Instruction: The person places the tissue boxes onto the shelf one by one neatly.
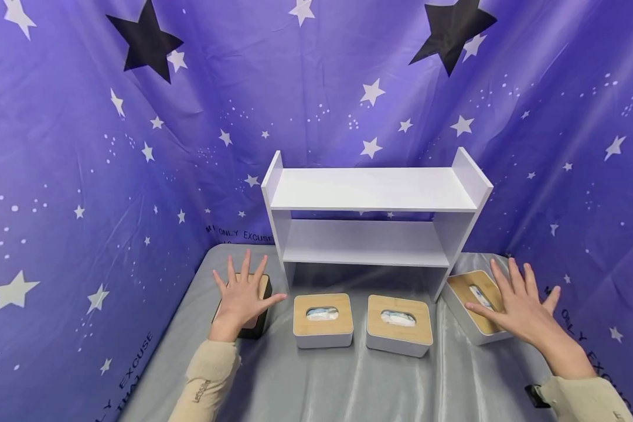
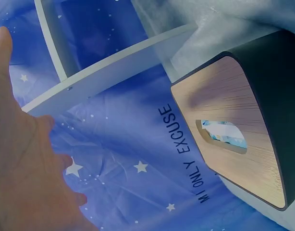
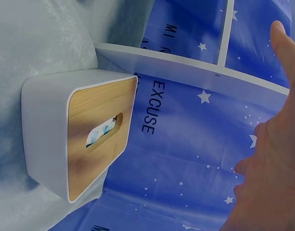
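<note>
Left hand (image 1: 242, 302): raised over the black box, palm down, thumb pointing inward; fingers straight and spread wide, holding nothing.
Right hand (image 1: 527, 310): raised over the outer white box, back of the hand up, thumb pointing inward; fingers straight and spread wide, holding nothing; no contact seen.
Black box (image 2: 224, 96): on the table (image 1: 316, 387), left of the shelf (image 1: 371, 187), partly hidden under the left hand in the head view; apart from that hand in the left wrist view; wooden lid, oval slot.
Outer white box (image 3: 80, 137): on the table by the shelf's right foot, set askew; whether it touches the foot cannot be told.
Middle white boxes: two, side by side, apart, before the shelf; one at left (image 1: 323, 329), one at right (image 1: 399, 334), the latter slightly turned.
Handling, judged: thumb and fingers best brought down on opposite side walls, clear of the slot; lids may be loose, so a lid-only grip looks risky.
Alignment, judged: right wrist best turned to match the askew box; left forearm suits a straighter approach.
Forearms: reaching forward from the near edge, beige sleeves (image 1: 208, 375).
</note>
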Motion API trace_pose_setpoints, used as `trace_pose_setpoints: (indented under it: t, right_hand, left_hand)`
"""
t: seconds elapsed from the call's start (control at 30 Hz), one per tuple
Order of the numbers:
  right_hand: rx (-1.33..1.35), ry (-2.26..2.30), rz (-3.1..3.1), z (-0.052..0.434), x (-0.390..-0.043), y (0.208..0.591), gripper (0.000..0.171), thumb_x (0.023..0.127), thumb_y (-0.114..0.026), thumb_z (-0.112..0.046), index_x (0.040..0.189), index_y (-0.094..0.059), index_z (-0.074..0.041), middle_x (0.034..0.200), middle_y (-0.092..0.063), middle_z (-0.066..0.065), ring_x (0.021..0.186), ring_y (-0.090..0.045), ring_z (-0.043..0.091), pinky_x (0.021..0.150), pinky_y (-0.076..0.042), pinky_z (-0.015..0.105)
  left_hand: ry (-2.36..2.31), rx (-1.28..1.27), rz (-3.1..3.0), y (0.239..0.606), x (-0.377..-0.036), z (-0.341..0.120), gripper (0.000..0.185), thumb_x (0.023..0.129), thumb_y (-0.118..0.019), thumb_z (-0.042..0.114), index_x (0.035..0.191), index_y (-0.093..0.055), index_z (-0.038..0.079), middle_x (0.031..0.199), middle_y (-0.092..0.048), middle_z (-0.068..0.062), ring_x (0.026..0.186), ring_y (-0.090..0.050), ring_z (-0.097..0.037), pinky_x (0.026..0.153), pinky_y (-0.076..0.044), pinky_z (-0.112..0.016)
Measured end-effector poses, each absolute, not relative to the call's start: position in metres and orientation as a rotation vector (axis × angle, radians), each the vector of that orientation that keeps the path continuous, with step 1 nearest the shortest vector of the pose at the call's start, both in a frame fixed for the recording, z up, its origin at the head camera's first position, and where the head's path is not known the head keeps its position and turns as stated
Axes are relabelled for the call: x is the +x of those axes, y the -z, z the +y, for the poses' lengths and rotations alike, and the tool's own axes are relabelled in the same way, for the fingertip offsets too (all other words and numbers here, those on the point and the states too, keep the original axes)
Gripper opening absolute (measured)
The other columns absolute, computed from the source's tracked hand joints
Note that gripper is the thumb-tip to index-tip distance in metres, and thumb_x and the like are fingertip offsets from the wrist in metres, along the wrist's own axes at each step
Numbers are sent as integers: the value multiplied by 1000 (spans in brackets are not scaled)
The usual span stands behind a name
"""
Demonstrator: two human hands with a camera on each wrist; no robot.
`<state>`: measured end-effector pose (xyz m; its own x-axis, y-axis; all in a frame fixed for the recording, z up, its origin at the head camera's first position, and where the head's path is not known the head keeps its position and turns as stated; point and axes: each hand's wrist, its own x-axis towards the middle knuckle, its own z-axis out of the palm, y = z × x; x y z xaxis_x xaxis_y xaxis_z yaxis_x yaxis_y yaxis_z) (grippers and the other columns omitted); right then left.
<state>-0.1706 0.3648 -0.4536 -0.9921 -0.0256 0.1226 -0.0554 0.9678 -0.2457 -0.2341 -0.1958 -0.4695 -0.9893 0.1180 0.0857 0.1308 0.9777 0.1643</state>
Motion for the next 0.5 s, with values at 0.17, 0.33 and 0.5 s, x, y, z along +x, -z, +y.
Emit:
trace_pose_setpoints:
  t: [0.17,0.33,0.5]
  right_hand:
    - [64,-392,-2999,362,-170,452,112,87,-58,-69,160,14,-23,162,24,21,146,26,51,92,19,91]
    - [70,-401,-3001,357,-171,452,112,86,-58,-69,159,14,-25,163,24,21,147,25,51,92,17,92]
    - [78,-412,-3000,354,-172,455,113,86,-59,-69,160,12,-23,163,23,22,146,25,51,92,18,91]
  left_hand:
    - [259,-231,-3035,470,-235,-195,107,77,-57,82,161,-13,32,169,4,-12,150,12,-53,110,9,-83]
    - [206,-218,-3031,472,-234,-192,108,75,-57,83,161,-13,33,170,1,-12,151,9,-53,111,4,-83]
    - [208,-234,-3022,473,-235,-184,109,74,-56,85,161,-14,33,170,-2,-12,151,8,-54,112,1,-83]
